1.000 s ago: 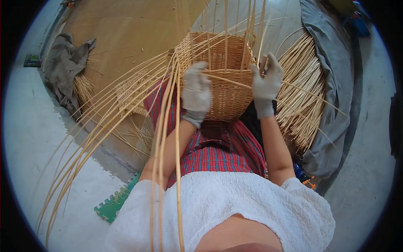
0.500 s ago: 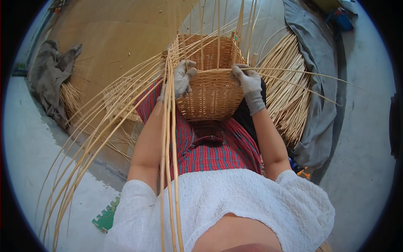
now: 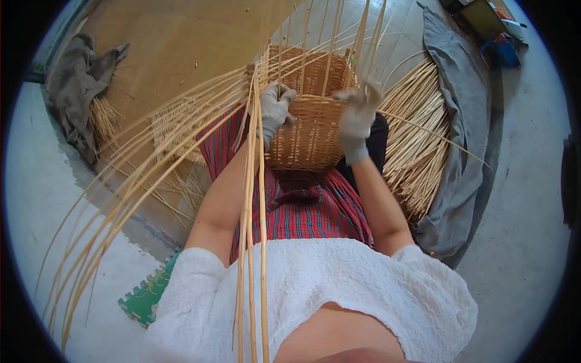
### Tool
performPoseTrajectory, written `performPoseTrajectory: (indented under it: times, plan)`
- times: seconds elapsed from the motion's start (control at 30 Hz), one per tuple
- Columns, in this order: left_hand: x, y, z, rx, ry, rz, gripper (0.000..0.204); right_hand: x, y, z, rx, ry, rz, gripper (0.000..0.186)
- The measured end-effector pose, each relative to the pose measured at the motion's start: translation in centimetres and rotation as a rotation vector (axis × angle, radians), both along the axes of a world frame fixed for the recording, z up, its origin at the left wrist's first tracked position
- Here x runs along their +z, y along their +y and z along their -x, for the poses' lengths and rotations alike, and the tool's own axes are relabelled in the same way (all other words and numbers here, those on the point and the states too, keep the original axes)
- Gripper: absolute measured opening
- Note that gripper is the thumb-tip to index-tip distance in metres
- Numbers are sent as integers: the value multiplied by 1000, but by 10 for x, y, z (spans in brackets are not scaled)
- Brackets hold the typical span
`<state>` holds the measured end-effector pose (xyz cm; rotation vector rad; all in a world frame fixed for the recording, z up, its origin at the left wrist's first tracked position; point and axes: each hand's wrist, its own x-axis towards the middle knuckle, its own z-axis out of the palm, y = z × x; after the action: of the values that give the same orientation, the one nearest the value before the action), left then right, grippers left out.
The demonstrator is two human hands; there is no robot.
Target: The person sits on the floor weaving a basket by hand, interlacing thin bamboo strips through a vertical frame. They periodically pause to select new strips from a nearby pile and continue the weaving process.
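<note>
A woven wicker basket (image 3: 305,136) with tall upright canes rests on my lap. My left hand (image 3: 273,114), in a pale grey glove, grips its near rim at the left corner, fingers curled, beside long loose canes (image 3: 247,193) that hang down toward me and fan out leftward. My right hand (image 3: 358,118), gloved likewise, is at the right end of the near rim, blurred by motion, so whether its fingers hold a cane is unclear. One thin cane (image 3: 433,130) sticks out rightward from beside it.
On the right lie a thick bundle of peeled canes (image 3: 411,145) and a grey cloth (image 3: 463,163). At left are another grey cloth (image 3: 78,91), short canes (image 3: 104,121) and a flat woven piece (image 3: 172,127). A green foam mat (image 3: 145,299) shows at lower left.
My right hand moved from low on the rim, where it held canes half a second ago, to a raised, blurred pose. The upper cane stretching rightward is no longer there. My left hand still grips the rim.
</note>
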<state>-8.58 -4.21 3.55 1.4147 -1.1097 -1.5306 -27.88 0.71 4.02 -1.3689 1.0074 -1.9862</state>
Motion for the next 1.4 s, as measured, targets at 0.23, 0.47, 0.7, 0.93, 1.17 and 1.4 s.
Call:
performPoseTrajectory:
  times: [0.23, 0.47, 0.7, 0.93, 1.17, 1.4]
  plan:
    - [43, 24, 41, 30, -390, 787, 34, -6, 63, 68, -128, -246, -567, 21]
    - [40, 0, 80, -384, -205, -113, 32, 73, -25, 38, -470, 671, -254, 32]
    - [35, 0, 83, -303, -106, -239, 29, 14, 26, 74, -405, 75, -312, 19]
    - [7, 66, 44, 41, 249, 332, 25, 44, 68, 21, -277, 532, -478, 55]
    - [77, 82, -88, 43, 251, 363, 31, 56, 79, -85, 476, 440, -640, 28]
    - [133, 79, -74, -232, 108, 568, 36, 95, 73, -149, 785, 792, 192, 27]
